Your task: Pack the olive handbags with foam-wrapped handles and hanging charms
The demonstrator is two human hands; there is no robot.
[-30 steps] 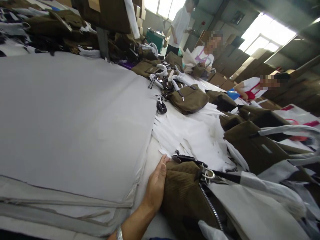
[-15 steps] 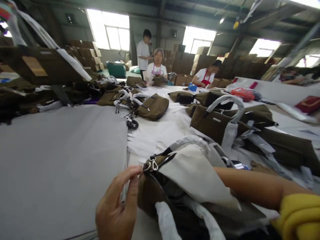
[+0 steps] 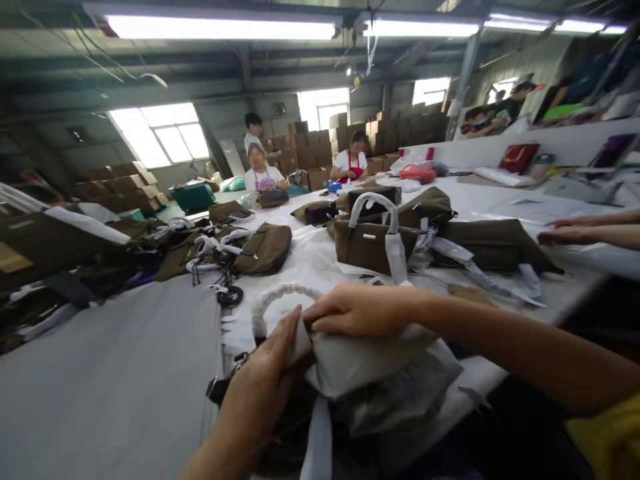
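An olive-brown bag [image 3: 295, 393] with a wrapped handle lies at the near table edge, largely hidden under my hands. Pale sheet material [image 3: 370, 357] bulges from its top. My left hand [image 3: 267, 367] rests along the bag's left side, its fingers pressed together against the pale material. Above the opening, my right hand [image 3: 355, 310] lies over the same material with fingers bent, their tips close to those of my left hand. A metal clasp [image 3: 240, 360] shows just left of my left hand.
Several brown bags with wrapped handles stand or lie beyond, one upright bag [image 3: 370, 247] nearest. Large grey sheets [image 3: 110, 380] cover the left side. Another person's hands [image 3: 575, 230] reach in at the right. People sit across the table.
The view has turned right. My right hand, earlier hidden behind the pale sheet, now lies on top of it. My left hand has moved from the clasp onto the bag's side.
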